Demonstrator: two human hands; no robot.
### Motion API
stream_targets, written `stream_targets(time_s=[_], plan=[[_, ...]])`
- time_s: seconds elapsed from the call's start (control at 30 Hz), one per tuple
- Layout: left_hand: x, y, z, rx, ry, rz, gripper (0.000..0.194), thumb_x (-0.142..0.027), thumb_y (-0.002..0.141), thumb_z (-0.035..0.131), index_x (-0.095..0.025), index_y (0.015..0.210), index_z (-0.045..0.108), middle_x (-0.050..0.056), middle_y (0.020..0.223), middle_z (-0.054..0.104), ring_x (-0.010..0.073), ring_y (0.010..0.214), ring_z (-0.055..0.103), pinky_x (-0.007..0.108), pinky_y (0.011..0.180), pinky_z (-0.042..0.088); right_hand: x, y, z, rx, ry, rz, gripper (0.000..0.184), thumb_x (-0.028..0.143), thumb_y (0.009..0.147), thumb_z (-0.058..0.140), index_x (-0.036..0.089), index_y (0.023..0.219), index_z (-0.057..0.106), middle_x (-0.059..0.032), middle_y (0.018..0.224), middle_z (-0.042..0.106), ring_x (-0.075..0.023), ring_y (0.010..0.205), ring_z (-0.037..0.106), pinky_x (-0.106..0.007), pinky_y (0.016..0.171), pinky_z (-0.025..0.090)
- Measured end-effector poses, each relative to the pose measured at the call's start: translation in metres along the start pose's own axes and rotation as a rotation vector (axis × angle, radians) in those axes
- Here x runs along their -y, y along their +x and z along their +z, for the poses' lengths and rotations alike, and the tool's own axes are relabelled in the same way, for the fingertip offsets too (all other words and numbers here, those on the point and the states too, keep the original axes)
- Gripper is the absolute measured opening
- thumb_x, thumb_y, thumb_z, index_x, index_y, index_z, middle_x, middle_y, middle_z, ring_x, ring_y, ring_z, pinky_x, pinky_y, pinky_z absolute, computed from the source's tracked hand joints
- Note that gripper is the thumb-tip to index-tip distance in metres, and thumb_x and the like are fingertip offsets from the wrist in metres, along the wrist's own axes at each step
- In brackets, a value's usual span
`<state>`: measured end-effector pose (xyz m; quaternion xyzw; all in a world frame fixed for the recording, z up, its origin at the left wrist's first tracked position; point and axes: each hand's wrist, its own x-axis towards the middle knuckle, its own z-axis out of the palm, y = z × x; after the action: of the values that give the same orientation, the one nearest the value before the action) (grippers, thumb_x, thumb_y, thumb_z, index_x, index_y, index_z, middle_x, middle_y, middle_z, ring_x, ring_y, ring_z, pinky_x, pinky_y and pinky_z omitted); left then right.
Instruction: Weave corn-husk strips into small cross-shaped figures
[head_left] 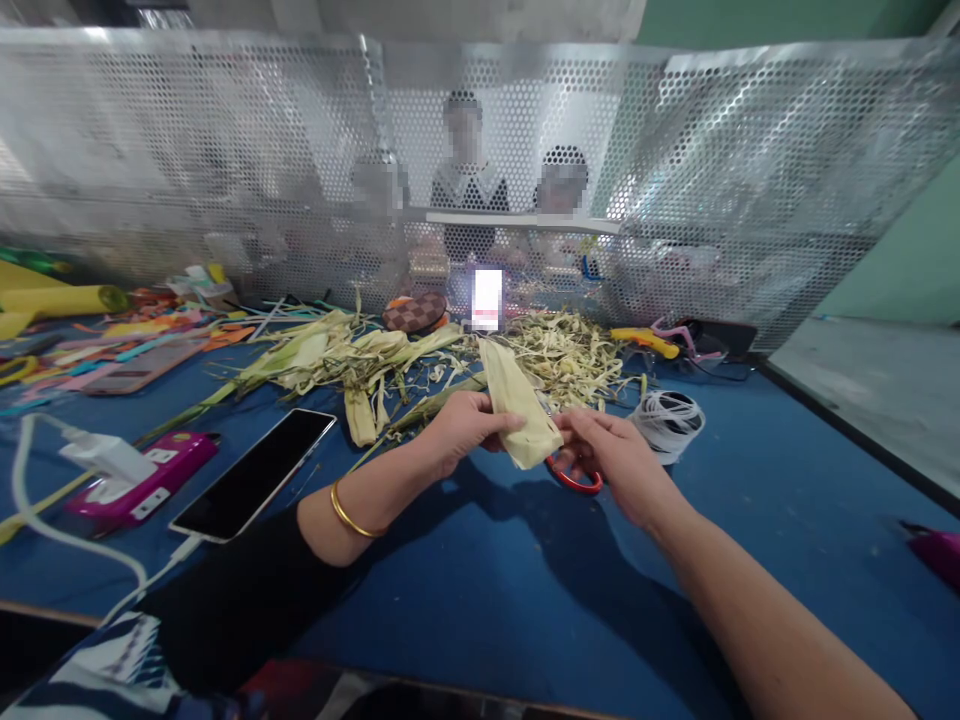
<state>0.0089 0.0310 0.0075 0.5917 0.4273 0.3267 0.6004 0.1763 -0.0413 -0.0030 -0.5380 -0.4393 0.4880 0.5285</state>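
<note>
A pale yellow-green strip of corn husk (pixel 517 400) is stretched between my hands above the blue table. My left hand (pixel 469 425) is closed, pinching the husk with the thumb on top and the fingers behind. At the husk's lower right corner, my right hand (pixel 604 450) is closed, with the thumb and forefinger at its edge. Just under the right fingers shows the red handle of a pair of scissors (pixel 581 484). The blades are mostly hidden, and I cannot tell whether the right hand also bears the scissors. A pile of husks (pixel 330 355) lies behind the left hand.
Shredded husk strips (pixel 574 355) lie behind my hands, near a lit screen (pixel 487 298). White cord (pixel 670 420) sits at right. A charging phone (pixel 259 470) and pink power strip (pixel 172 475) are left. A perforated metal screen (pixel 300 170) borders the back, with people behind it.
</note>
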Motion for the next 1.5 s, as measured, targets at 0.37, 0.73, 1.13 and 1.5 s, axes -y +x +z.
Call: stream_targets(time_s=[0.37,0.73,1.13,1.5], plan=[[0.01,-0.002,0.005,0.075,-0.046,0.007,0.024,-0.031,0.063,0.075,-0.012,0.077,0.071,0.006,0.072,0.068,0.0128,0.058,0.057,0.022,0.051,0.041,-0.01,0.003,0.007,-0.036,-0.124,0.018,0.032,0.046,0.062,0.072,0.02,0.068,0.053,0.0015,0.049,0.061,-0.0129,0.047,0.058,-0.02,0.043,0.037],[0.015,-0.001,0.007,0.164,-0.054,-0.029,0.022,-0.022,0.059,0.075,-0.011,0.078,0.072,0.006,0.074,0.07,0.0139,0.061,0.058,0.025,0.06,0.044,-0.011,0.002,0.004,0.017,0.098,0.114,0.031,0.038,0.052,0.077,0.018,0.06,0.055,0.0053,0.046,0.05,-0.0059,0.042,0.037,-0.021,0.043,0.02],[0.014,0.006,-0.001,0.171,0.085,-0.046,0.019,-0.02,0.056,0.073,-0.009,0.072,0.072,0.006,0.066,0.066,0.0125,0.054,0.053,0.024,0.052,0.04,0.003,0.001,-0.005,0.049,0.352,0.107,0.028,0.028,0.053,0.084,0.016,0.063,0.062,0.0014,0.064,0.06,-0.0055,0.05,0.045,-0.018,0.045,0.034],[0.013,0.011,-0.012,0.267,0.356,-0.074,0.016,-0.027,0.051,0.073,-0.013,0.057,0.068,0.0,0.051,0.055,0.01,0.046,0.043,0.024,0.046,0.03,0.02,0.005,-0.031,-0.137,0.458,-0.277,0.015,0.025,0.068,0.074,0.02,0.068,0.059,-0.0036,0.099,0.072,-0.0115,0.073,0.064,-0.019,0.053,0.049]])
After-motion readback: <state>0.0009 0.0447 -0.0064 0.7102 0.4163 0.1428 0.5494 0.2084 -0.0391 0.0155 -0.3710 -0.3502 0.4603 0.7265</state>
